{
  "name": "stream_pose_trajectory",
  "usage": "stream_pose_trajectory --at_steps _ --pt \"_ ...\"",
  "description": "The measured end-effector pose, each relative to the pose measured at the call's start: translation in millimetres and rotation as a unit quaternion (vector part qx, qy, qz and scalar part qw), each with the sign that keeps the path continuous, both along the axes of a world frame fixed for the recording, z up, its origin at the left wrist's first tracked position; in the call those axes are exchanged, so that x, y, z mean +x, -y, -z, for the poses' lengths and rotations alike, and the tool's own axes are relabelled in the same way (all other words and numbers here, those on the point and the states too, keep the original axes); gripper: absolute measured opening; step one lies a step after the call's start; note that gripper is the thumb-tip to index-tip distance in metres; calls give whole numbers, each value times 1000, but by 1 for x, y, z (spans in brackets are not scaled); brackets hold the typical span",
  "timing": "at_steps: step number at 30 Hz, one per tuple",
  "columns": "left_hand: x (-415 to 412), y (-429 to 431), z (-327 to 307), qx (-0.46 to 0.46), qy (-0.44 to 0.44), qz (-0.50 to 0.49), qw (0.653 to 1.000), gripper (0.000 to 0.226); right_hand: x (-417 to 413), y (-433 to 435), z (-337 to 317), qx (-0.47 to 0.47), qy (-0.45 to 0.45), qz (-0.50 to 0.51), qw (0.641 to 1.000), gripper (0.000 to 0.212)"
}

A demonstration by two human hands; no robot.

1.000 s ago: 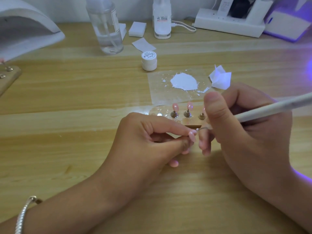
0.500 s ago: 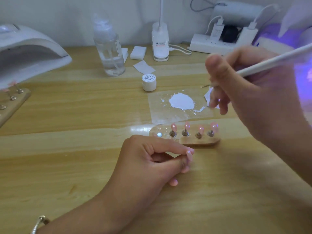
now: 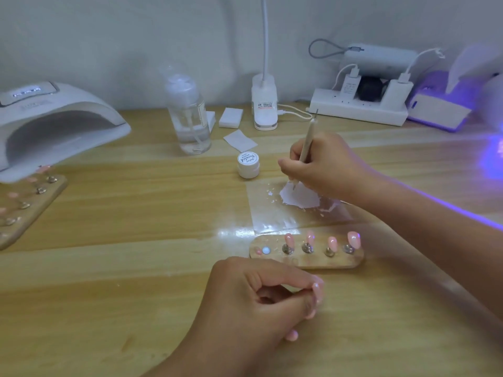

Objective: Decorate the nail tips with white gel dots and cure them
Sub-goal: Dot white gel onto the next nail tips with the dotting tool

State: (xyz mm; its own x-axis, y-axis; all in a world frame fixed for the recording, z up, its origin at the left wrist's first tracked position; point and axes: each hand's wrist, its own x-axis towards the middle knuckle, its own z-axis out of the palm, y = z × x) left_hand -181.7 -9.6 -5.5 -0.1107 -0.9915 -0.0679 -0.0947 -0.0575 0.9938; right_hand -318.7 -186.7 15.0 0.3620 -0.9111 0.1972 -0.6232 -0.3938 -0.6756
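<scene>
Bench: pale wood bench (image 3: 136,213) against a white wall, a white curing lamp (image 3: 54,123) at the left edge and a violet-lit lamp (image 3: 441,110) far right.
Right hand: the right hand (image 3: 326,164) grips a slim stick (image 3: 306,144) like a pencil, nearly upright, its point down in the white gel (image 3: 302,198).
Gel: a smeared puddle on a clear sheet (image 3: 272,213), just beyond the wooden holder (image 3: 307,261); the closed jar (image 3: 248,164) stands beside the sheet.
Nail tips: four pink nail tips (image 3: 289,240) stand on pegs in the holder; its leftmost spot is bare.
Left hand: the left hand (image 3: 258,297) rests on the bench near the holder, thumb and forefinger pinched on what I take for the loose tip (image 3: 317,291), though it is small.
Doing it well: load only a small bead from the puddle's edge and lift straight up. Keep the left hand braced on the bench, and set each dot with one light touch.
Change: a second ago the stick's point was at the pinched tip. Half a second ago the right hand was raised over the sheet with the stick lying flat; now it is lowered into the gel. The left pinch looks unchanged.
</scene>
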Motion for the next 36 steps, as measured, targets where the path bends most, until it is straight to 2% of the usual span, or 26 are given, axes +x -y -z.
stream_pose_trajectory --at_steps 9,14,22,29,36 --pt "0 0 1 -11 0 -1 1000 10 3 -4 -10 -38 -32 -28 998 36" --pt "0 0 3 -2 5 -6 1000 7 -3 -11 -29 -86 86 -11 993 35" --pt "0 -1 -1 10 -11 6 1000 5 -14 -54 -46 -27 309 -41 950 41" --pt "1 -2 -3 -1 -23 -4 1000 5 -18 -124 -10 -17 362 -26 932 45" --pt "1 -1 -4 -14 -33 4 999 8 -17 -142 11 3 403 -46 914 34"
